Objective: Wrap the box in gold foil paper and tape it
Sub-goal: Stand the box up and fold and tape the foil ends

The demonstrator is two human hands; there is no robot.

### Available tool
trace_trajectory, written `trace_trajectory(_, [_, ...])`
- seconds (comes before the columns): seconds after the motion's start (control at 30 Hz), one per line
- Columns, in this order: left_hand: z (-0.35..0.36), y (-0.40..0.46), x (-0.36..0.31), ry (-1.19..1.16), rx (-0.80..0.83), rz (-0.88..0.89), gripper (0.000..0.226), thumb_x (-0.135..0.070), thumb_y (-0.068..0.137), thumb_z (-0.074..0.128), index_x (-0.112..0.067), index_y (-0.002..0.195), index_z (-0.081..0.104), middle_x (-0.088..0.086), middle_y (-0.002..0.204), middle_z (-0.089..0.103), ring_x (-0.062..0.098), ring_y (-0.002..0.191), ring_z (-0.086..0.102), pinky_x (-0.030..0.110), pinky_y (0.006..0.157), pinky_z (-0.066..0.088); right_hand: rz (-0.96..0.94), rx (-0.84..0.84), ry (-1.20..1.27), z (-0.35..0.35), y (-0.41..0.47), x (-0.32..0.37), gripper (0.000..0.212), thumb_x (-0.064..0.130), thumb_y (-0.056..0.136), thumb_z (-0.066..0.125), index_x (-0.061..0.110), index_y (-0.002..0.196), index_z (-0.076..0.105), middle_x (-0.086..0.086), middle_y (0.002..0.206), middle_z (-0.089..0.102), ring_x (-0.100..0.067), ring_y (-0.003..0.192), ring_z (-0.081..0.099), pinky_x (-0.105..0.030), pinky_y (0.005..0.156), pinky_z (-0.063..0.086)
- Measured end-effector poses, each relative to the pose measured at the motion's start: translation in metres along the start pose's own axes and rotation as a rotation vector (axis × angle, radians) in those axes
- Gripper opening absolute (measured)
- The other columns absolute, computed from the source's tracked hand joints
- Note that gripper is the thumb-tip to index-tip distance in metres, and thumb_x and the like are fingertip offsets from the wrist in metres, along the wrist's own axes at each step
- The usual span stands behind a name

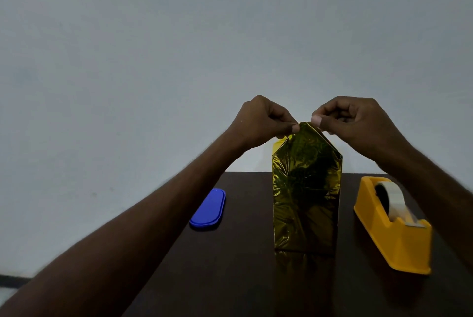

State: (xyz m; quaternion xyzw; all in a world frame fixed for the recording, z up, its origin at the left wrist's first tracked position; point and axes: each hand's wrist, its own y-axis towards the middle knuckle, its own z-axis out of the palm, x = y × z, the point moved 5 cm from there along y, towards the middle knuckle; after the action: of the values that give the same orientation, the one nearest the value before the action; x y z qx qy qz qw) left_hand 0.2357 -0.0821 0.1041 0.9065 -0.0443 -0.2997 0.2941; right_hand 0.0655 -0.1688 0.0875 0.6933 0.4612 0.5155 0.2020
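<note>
Fingers of both hands, left hand (261, 122) and right hand (355, 119), pinch the peaked top flap of the gold foil paper (305, 188) covering the upright box, which stands left of the yellow tape dispenser (394, 229). Crease it tight, fold flat, then tape.

On your dark desk (230, 278) you have a blue oblong lid (208, 210) lying flat toward the left, its long side running away from you. Behind the desk rises a plain pale grey wall (179, 35). At the far lower left you can see a dark strip (11, 281) along the wall's foot.
</note>
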Motion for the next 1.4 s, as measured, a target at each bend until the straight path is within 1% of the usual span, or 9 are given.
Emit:
trace_trajectory(0.17, [0.001, 0.005, 0.000, 0.001, 0.023, 0.008, 0.010, -0.022, 0.082, 0.077, -0.013, 0.086, 0.078, -0.003, 0.065, 0.070, 0.001, 0.061, 0.062, 0.005, 0.056, 0.040, 0.110, 0.191, -0.070, -0.007, -0.010, -0.017, 0.019, 0.035, 0.082, 0.073, 0.016, 0.085, 0.075, 0.000, 0.081, 0.074, -0.017, 0.082, 0.068, -0.044, 0.083, 0.054])
trace_trajectory(0.33, [0.001, 0.010, 0.000, 0.011, 0.047, 0.014, 0.009, -0.022, 0.083, 0.076, -0.015, 0.086, 0.078, 0.002, 0.070, 0.072, 0.002, 0.064, 0.063, 0.007, 0.057, 0.041, 0.143, 0.246, -0.006, -0.008, -0.010, -0.025, 0.017, 0.029, 0.082, 0.074, 0.013, 0.084, 0.077, 0.000, 0.083, 0.076, -0.009, 0.082, 0.070, -0.030, 0.082, 0.052])
trace_trajectory(0.53, [0.000, 0.018, 0.002, 0.037, 0.072, 0.006, 0.009, -0.024, 0.083, 0.076, -0.016, 0.086, 0.078, 0.003, 0.074, 0.073, 0.002, 0.066, 0.063, 0.010, 0.060, 0.043, 0.160, 0.235, 0.073, -0.004, -0.007, -0.034, 0.013, 0.020, 0.083, 0.075, 0.008, 0.089, 0.076, -0.007, 0.089, 0.076, -0.021, 0.090, 0.071, -0.039, 0.087, 0.056])
trace_trajectory(0.63, [0.001, 0.021, 0.004, 0.053, 0.064, 0.014, 0.009, -0.023, 0.083, 0.076, -0.016, 0.087, 0.078, 0.004, 0.074, 0.073, 0.002, 0.066, 0.063, 0.011, 0.061, 0.044, 0.177, 0.202, 0.132, -0.001, -0.008, -0.039, 0.012, 0.017, 0.084, 0.074, 0.007, 0.089, 0.074, -0.013, 0.096, 0.074, -0.018, 0.086, 0.070, -0.034, 0.082, 0.055])
trace_trajectory(0.73, [0.002, 0.022, 0.005, 0.067, 0.051, 0.023, 0.007, -0.022, 0.084, 0.075, -0.015, 0.086, 0.078, 0.005, 0.074, 0.073, 0.002, 0.066, 0.062, 0.013, 0.063, 0.045, 0.235, 0.203, 0.183, 0.000, -0.008, -0.048, 0.014, 0.017, 0.085, 0.073, 0.005, 0.092, 0.074, -0.012, 0.105, 0.073, -0.024, 0.099, 0.069, -0.039, 0.087, 0.055])
trace_trajectory(0.87, [0.004, 0.024, 0.006, 0.080, 0.061, 0.038, 0.007, -0.022, 0.084, 0.074, -0.016, 0.087, 0.077, 0.006, 0.075, 0.073, 0.002, 0.067, 0.063, 0.014, 0.064, 0.046, 0.291, 0.214, 0.270, 0.001, -0.008, -0.055, 0.015, 0.015, 0.085, 0.072, 0.002, 0.093, 0.072, -0.010, 0.107, 0.073, -0.024, 0.104, 0.068, -0.029, 0.080, 0.058])
trace_trajectory(1.07, [0.011, 0.026, 0.010, 0.107, 0.023, 0.060, 0.007, -0.016, 0.086, 0.071, -0.012, 0.086, 0.076, 0.003, 0.076, 0.074, 0.007, 0.071, 0.068, 0.022, 0.073, 0.053, 0.278, 0.153, 0.273, 0.004, -0.011, -0.061, 0.015, 0.014, 0.084, 0.073, 0.004, 0.096, 0.073, -0.011, 0.108, 0.072, -0.023, 0.099, 0.068, -0.030, 0.078, 0.055])
trace_trajectory(1.23, [0.017, 0.026, 0.015, 0.126, -0.019, 0.048, 0.014, -0.009, 0.086, 0.063, -0.014, 0.082, 0.076, -0.005, 0.071, 0.072, -0.002, 0.066, 0.063, 0.015, 0.067, 0.050, 0.251, 0.150, 0.241, 0.006, -0.010, -0.062, 0.016, 0.013, 0.084, 0.072, 0.003, 0.097, 0.073, -0.010, 0.112, 0.071, -0.018, 0.102, 0.067, -0.016, 0.066, 0.051])
trace_trajectory(1.4, [0.018, 0.029, 0.019, 0.133, 0.020, 0.019, 0.009, -0.015, 0.088, 0.067, -0.013, 0.086, 0.076, -0.005, 0.077, 0.072, -0.002, 0.071, 0.065, 0.012, 0.066, 0.049, 0.299, 0.160, 0.280, 0.008, -0.008, -0.064, 0.012, 0.015, 0.084, 0.072, 0.007, 0.093, 0.072, -0.006, 0.115, 0.071, -0.021, 0.106, 0.066, -0.020, 0.069, 0.053])
